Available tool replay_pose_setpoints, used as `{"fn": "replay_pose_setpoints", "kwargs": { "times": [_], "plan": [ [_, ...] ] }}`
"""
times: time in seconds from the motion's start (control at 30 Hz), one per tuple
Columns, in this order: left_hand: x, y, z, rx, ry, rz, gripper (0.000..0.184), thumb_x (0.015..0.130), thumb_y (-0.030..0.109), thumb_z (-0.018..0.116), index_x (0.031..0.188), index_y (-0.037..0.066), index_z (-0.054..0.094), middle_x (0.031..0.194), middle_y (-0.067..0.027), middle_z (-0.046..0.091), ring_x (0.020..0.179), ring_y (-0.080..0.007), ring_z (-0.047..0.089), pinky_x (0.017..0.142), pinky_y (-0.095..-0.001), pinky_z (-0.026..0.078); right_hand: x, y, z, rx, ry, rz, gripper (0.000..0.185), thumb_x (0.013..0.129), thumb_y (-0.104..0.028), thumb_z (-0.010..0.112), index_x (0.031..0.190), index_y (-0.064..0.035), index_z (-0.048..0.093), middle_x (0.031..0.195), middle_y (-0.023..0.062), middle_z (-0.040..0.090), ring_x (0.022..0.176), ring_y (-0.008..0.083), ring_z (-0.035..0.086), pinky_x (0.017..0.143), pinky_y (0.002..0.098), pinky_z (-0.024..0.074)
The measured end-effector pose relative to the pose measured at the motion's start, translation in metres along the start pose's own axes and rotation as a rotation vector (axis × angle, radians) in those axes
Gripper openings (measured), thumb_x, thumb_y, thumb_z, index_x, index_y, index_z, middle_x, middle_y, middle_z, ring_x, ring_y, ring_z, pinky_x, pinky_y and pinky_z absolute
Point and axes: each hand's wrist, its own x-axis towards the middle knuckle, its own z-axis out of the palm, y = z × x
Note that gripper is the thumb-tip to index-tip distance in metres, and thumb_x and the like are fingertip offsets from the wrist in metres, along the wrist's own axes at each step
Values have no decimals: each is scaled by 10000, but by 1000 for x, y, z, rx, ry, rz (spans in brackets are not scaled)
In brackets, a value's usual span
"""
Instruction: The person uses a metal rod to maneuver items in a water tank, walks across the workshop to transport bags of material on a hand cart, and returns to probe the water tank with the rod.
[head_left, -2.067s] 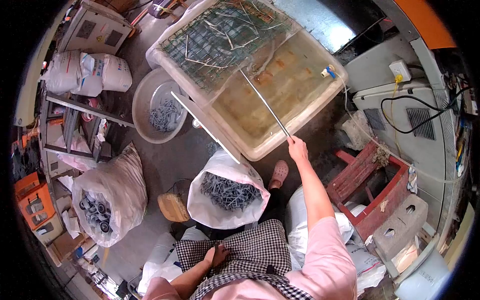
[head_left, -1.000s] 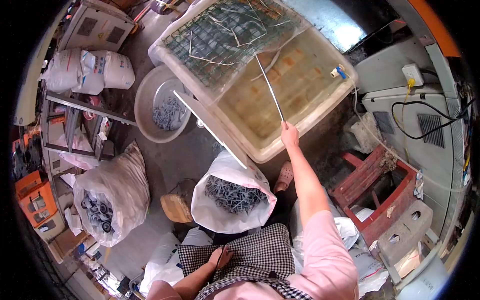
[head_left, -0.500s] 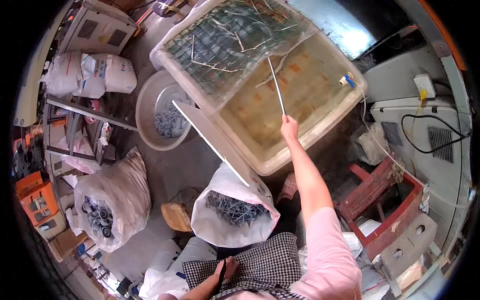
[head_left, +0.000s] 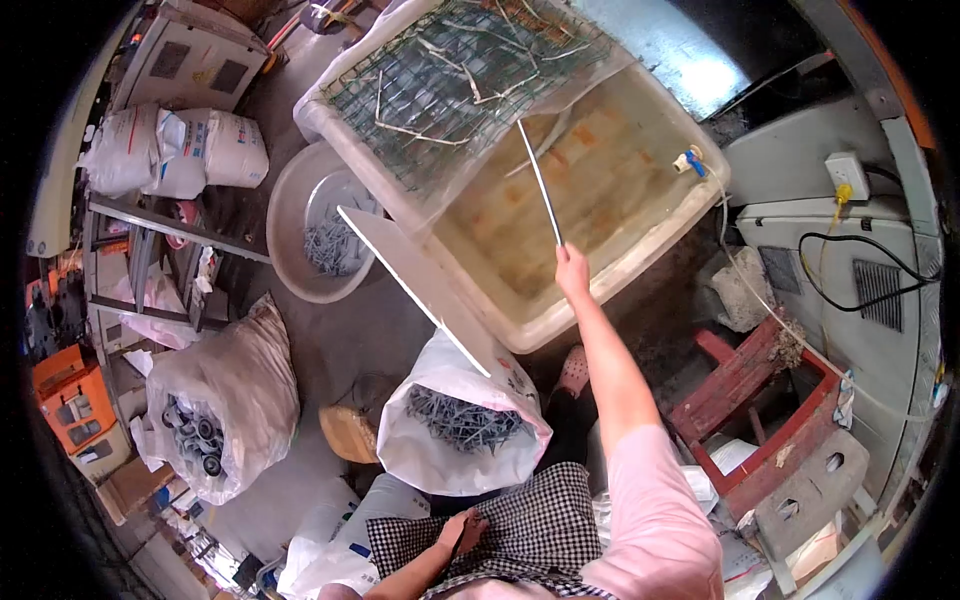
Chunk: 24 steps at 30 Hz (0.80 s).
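Note:
My right hand (head_left: pixel 572 272) is closed around the end of a thin, pale metal rod (head_left: pixel 541 185). The rod reaches out over a large plastic tub (head_left: pixel 520 338) of cloudy, brownish water, and its far tip is near a green wire mesh (head_left: pixel 440 110) that lies over the tub's far left part. Pale stick-like strips (head_left: pixel 470 85) rest on that mesh. My left hand (head_left: pixel 466 530) lies loosely on the black-and-white checked apron (head_left: pixel 535 510) in my lap, with nothing visible in it.
Before me stands a white sack (head_left: pixel 400 445) of grey slender pieces, with a white board (head_left: pixel 410 285) between it and the tub. A round basin (head_left: pixel 285 240) with similar pieces stands left. A sack of dark round parts (head_left: pixel 265 400) and a red frame (head_left: pixel 740 480) flank me.
My right hand and the rod have shifted slightly left, with the rod's far tip also a little lower in view. The whole view has moved slightly. My left hand stays on the apron.

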Motion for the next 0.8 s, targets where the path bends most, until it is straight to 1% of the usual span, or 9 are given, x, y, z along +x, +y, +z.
{"fn": "replay_pose_setpoints", "kwargs": {
  "times": [0.07, 0.2, 0.27, 0.33, 0.4, 0.53, 0.63, 0.67, 0.8],
  "plan": [
    [-3, 0, -6, 3, 31, 28, 346, 810, 329, 532, 946, 12, 509, 922, -207, 584, 883, -351, 564, 744, -411, 462, -43, 15, -13, -51, -27, 141, 283, 883, -289, 432, 821, -23, 508, 762, 229, 549, 753, 419, 520, 604, 458, 387],
    [-8, -2, -17, 59, 4, 53, 353, 809, 338, 537, 946, 13, 525, 913, -208, 590, 893, -348, 566, 753, -402, 463, -124, 29, -44, -61, 81, 104, 285, 890, -289, 422, 886, -28, 537, 810, 236, 567, 814, 425, 527, 658, 464, 407],
    [-13, 0, -22, 75, -52, -42, 363, 814, 343, 532, 945, 5, 539, 917, -209, 594, 902, -346, 567, 763, -396, 463, -152, 33, -53, -101, 121, 106, 280, 890, -286, 423, 901, -33, 543, 822, 235, 572, 824, 426, 528, 667, 464, 412],
    [-21, -4, -24, 42, -43, -43, 371, 819, 348, 527, 939, -3, 545, 928, -211, 592, 904, -344, 567, 767, -397, 461, -175, 29, -67, -141, 169, 102, 276, 890, -283, 424, 916, -38, 549, 834, 234, 576, 833, 427, 529, 676, 465, 417],
    [-25, -14, -24, 89, -24, 37, 377, 824, 350, 519, 940, -8, 542, 911, -208, 595, 899, -340, 570, 766, -402, 462, -201, 7, -88, -142, 79, 235, 294, 881, -296, 445, 922, -32, 567, 826, 230, 577, 819, 411, 544, 669, 443, 423],
    [-29, -26, -31, 177, 9, 176, 381, 828, 351, 512, 937, -12, 542, 891, -209, 596, 885, -347, 572, 759, -411, 460, -256, 6, -116, -275, 49, 237, 263, 889, -278, 404, 895, -38, 513, 814, 239, 567, 809, 433, 526, 652, 486, 401],
    [-52, -13, -56, 186, 32, 144, 369, 825, 357, 495, 935, 8, 541, 877, -222, 592, 874, -362, 567, 747, -432, 449, -296, 9, -134, -376, 44, 247, 250, 890, -283, 392, 851, -51, 477, 804, 259, 558, 788, 455, 513, 642, 513, 384],
    [-52, -21, -58, 155, 65, 176, 376, 818, 378, 487, 930, 24, 546, 893, -227, 592, 883, -361, 569, 745, -438, 450, -310, 1, -143, -409, 26, 157, 272, 890, -298, 391, 845, -44, 476, 802, 261, 562, 774, 459, 516, 645, 520, 387],
    [-59, -47, -79, 201, 205, 281, 391, 818, 400, 454, 933, 40, 555, 897, -234, 595, 868, -379, 572, 722, -460, 455, -349, -17, -160, -484, 12, 280, 316, 883, -308, 405, 835, -8, 495, 812, 254, 575, 804, 434, 534, 678, 507, 401]
  ]
}}
